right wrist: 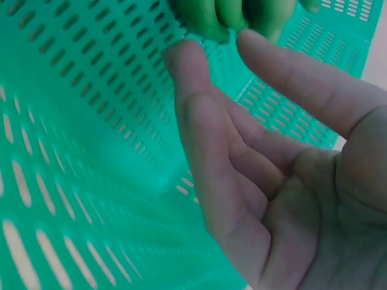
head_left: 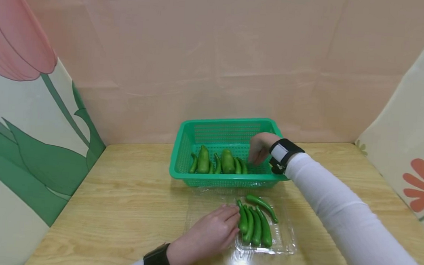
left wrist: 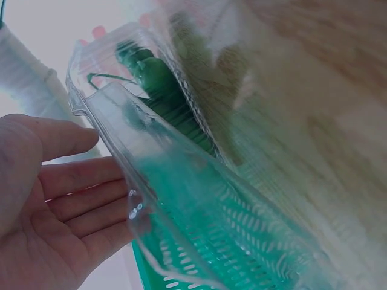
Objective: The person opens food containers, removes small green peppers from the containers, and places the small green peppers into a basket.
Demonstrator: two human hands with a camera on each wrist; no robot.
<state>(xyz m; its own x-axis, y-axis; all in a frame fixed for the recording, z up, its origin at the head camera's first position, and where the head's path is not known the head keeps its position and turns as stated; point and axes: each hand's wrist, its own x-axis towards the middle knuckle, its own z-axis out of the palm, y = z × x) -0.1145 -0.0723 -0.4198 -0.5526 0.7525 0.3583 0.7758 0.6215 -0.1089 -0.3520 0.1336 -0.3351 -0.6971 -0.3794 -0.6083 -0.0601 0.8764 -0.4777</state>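
In the head view my right hand point(head_left: 260, 148) reaches down into a green plastic basket point(head_left: 175, 162). The right wrist view shows its thumb and fingers apart, with nothing between them, close to green peppers point(right wrist: 202, 15). Several slim green peppers and two thicker green vegetables point(head_left: 203, 159) lie along the basket's near side. My left hand point(head_left: 215, 230) is at a clear plastic box point(head_left: 287, 234), beside several green peppers point(head_left: 257, 228) lined up inside it. Fairly straight left fingers touch the box's edge point(left wrist: 115, 151) in the left wrist view. One pepper point(head_left: 262, 206) lies slantwise above the row.
The box's clear lid point(head_left: 202, 201) lies unfolded to the left and toward the basket on the wooden table point(head_left: 120, 208). A pink cloth wall point(head_left: 216, 60) stands behind the basket. Flower-printed panels point(head_left: 407, 160) flank the table.
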